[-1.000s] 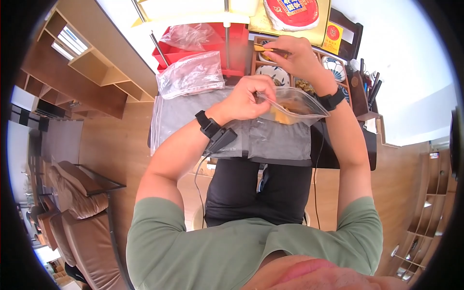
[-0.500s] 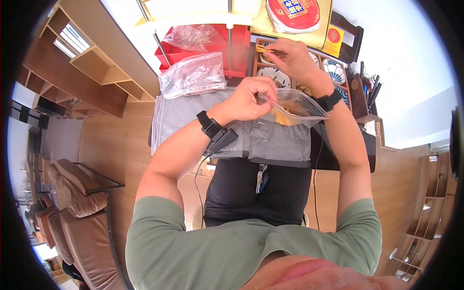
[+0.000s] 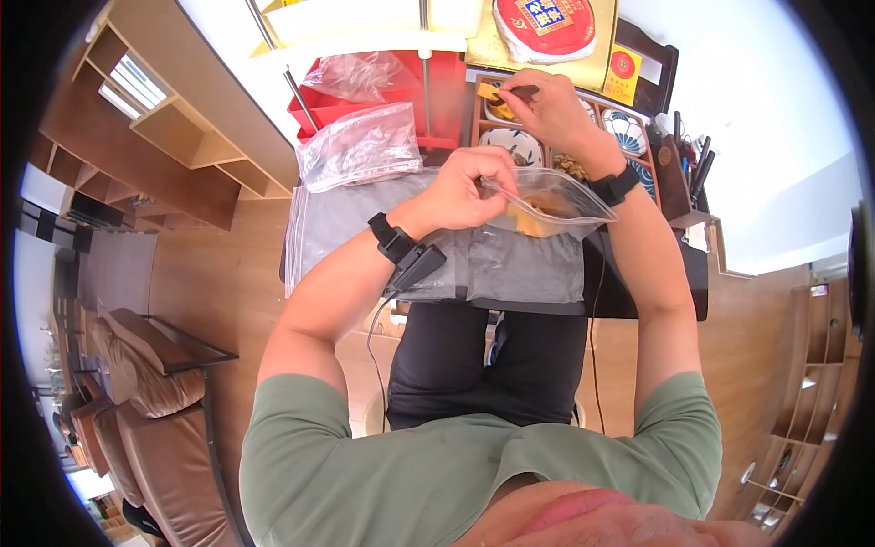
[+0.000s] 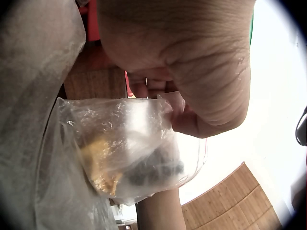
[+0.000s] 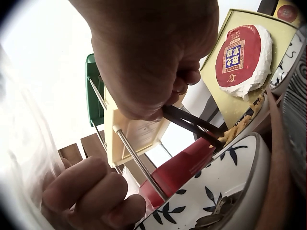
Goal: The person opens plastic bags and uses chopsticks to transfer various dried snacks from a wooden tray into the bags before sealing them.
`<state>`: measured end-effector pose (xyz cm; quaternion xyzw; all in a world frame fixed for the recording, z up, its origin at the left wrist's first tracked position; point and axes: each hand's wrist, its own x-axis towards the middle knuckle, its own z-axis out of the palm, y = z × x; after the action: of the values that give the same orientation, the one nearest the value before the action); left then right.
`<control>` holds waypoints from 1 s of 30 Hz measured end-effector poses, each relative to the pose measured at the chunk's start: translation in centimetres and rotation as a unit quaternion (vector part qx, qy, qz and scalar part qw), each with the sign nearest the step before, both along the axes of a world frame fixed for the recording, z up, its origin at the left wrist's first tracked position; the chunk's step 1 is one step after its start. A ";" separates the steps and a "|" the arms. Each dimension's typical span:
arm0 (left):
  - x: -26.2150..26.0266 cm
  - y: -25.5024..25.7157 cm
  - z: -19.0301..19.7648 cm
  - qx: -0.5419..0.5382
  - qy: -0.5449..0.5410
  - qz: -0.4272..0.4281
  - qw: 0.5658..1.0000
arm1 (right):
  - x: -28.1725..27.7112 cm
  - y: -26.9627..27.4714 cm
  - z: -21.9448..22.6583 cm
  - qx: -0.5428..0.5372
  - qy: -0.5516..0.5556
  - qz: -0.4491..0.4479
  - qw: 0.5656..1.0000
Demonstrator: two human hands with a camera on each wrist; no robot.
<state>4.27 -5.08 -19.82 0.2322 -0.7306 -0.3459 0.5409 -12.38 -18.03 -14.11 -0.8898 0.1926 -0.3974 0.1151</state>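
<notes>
The left hand (image 3: 474, 187) pinches the rim of a clear zip bag (image 3: 579, 205), which gapes toward the right and has yellow pieces (image 3: 531, 219) inside. In the left wrist view the bag (image 4: 139, 129) hangs below that hand (image 4: 192, 62). Dark tongs (image 5: 192, 125) are gripped by the right hand (image 5: 148, 57), their tips at yellow snack pieces (image 5: 237, 129) in a patterned bowl of the wooden tray. From the head view, the right hand (image 3: 558, 114) is over the tray's upper left part, a yellow piece (image 3: 488, 91) at the tong tips.
Flat clear bags (image 3: 365, 219) cover the table's left part. A folded bag (image 3: 360, 146) lies by the red bin (image 3: 445, 100). Behind the tray is a round red-and-white package (image 3: 547, 27); a pen holder (image 3: 674, 178) stands right. Another bowl (image 5: 192, 191) holds dark seeds.
The right hand has shifted slightly at the upper left bowl, and the yellow piece at the tong tips looks larger. The left hand keeps its hold on the bag.
</notes>
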 end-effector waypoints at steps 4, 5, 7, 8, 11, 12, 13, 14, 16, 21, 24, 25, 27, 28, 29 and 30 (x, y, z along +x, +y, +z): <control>0.0 0.0 0.1 0.004 0.000 -0.001 1.000 | -0.4 -0.4 0.2 0.009 -0.044 -0.027 0.999; 0.0 0.0 0.1 0.004 0.000 -0.001 1.000 | -0.5 -0.6 0.3 0.009 -0.044 -0.027 0.999; 0.0 0.0 0.0 0.007 -0.004 0.000 1.000 | -0.7 -0.8 0.9 0.012 -0.060 -0.072 0.995; 0.0 0.0 -0.1 0.008 -0.005 -0.001 1.000 | -0.6 -1.2 0.8 0.012 -0.060 -0.073 0.995; -0.1 -0.1 -0.2 -0.002 -0.002 -0.001 1.000 | -0.4 -1.9 0.8 0.040 -0.050 -0.062 0.996; 0.0 -0.2 -0.2 -0.002 -0.004 -0.002 1.000 | -0.2 -1.8 1.0 0.034 -0.030 -0.042 0.998; 0.0 -0.2 -0.1 -0.002 -0.006 -0.001 1.000 | -0.1 -1.8 1.1 0.028 -0.009 -0.020 0.999; 0.0 -0.2 -0.1 -0.003 -0.006 -0.001 1.000 | -0.1 -2.0 0.9 0.027 -0.010 -0.020 0.999; 0.0 -0.1 0.0 0.005 0.002 -0.003 1.000 | 0.2 -2.5 0.5 -0.008 -0.005 0.001 1.000; 0.0 0.0 0.1 0.001 -0.002 0.000 1.000 | -0.1 -2.0 0.9 0.009 0.005 -0.019 1.000; 0.0 0.0 0.1 0.000 -0.002 -0.001 1.000 | -0.4 -1.8 1.2 0.010 0.009 -0.015 1.000; 0.0 0.0 0.1 0.001 -0.003 -0.001 1.000 | -0.4 -1.7 1.3 0.007 0.020 -0.018 1.000; 0.0 -0.1 0.0 -0.002 -0.003 -0.001 1.000 | -0.6 -1.8 1.3 0.013 0.024 -0.017 0.999; 0.0 -0.1 0.0 -0.003 -0.002 -0.002 1.000 | -0.7 -1.8 1.3 0.019 0.028 -0.017 0.999; 0.0 -0.1 -0.1 -0.004 -0.002 -0.003 1.000 | -0.8 -1.8 1.3 0.019 0.028 -0.018 0.999; 0.0 -0.1 -0.1 -0.002 -0.002 -0.003 1.000 | -1.0 -1.8 1.4 0.016 0.038 -0.017 0.999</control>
<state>4.23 -5.22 -19.93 0.2299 -0.7327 -0.3457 0.5392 -13.34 -19.87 -12.66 -0.8988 0.2182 -0.3625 0.1148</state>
